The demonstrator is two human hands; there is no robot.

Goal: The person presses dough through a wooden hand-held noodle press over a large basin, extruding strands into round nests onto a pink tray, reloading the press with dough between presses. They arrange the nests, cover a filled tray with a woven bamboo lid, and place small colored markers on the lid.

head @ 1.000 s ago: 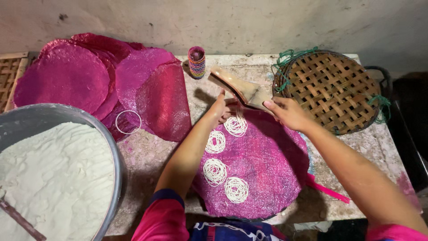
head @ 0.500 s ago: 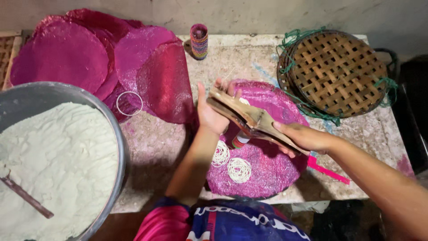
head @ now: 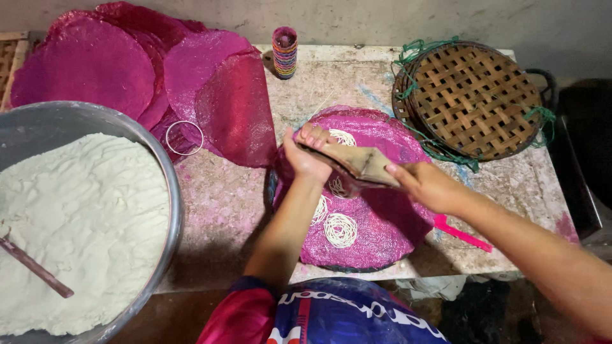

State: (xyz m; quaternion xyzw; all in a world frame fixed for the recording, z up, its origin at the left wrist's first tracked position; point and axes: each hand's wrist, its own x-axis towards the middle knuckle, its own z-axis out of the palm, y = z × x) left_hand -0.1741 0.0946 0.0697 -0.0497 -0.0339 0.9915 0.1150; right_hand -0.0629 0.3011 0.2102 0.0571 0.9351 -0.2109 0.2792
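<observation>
Head view: both hands grip a wooden press (head: 358, 162) above the round pink mat (head: 389, 220) on the counter (head: 223, 197). The left hand (head: 306, 153) clasps its left end and the right hand (head: 424, 185) its right. The long axis runs left to right over the white noodle coils (head: 340, 229).

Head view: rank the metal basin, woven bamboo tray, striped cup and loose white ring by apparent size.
1. Metal basin, cropped and nearest the camera, so unsure
2. Bamboo tray
3. White ring
4. Striped cup, close to the ring
</observation>
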